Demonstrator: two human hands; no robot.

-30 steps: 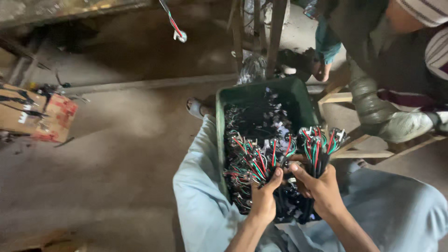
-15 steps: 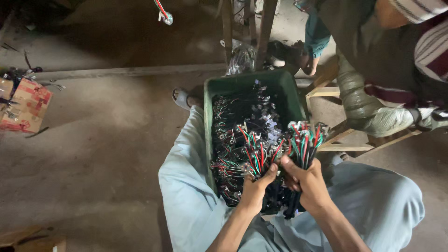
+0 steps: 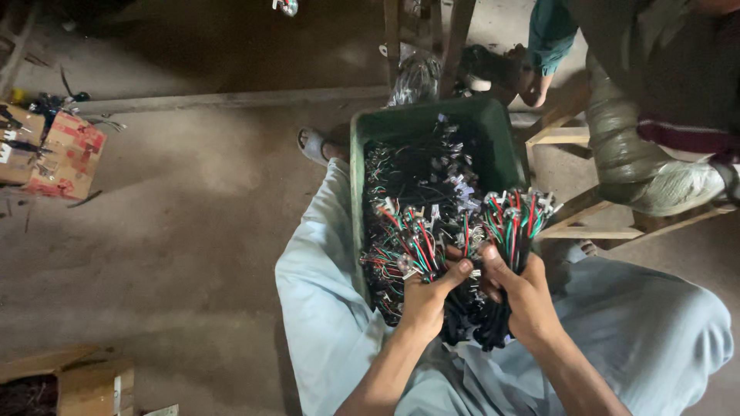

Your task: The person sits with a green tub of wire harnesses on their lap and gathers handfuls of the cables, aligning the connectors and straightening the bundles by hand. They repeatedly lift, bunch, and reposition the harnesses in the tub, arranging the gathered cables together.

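I have both hands closed on a bundle of thin red, green, white and black wires with small white plug ends (image 3: 512,219), held over my lap at about 6 o'clock of the dark green plastic crate (image 3: 432,123) that rests between my knees. The left hand (image 3: 424,304) pinches the black lower stems and a second fan of the same wires (image 3: 412,246); the right hand (image 3: 524,296) wraps tight round the bundle's waist. I judge the bundle light, limp and springy, apt to tangle with the loose wires heaped in the crate, so the gathered black stem just below the fanned tips looks the best place to hold, not the small plugs, which could snag or pull off.

The heap's depth in the shadowed crate is hard to make out, and the stems' bottom ends vanish behind my palms. At 2 o'clock another person on a wooden stool (image 3: 586,223) is cut off by the frame.
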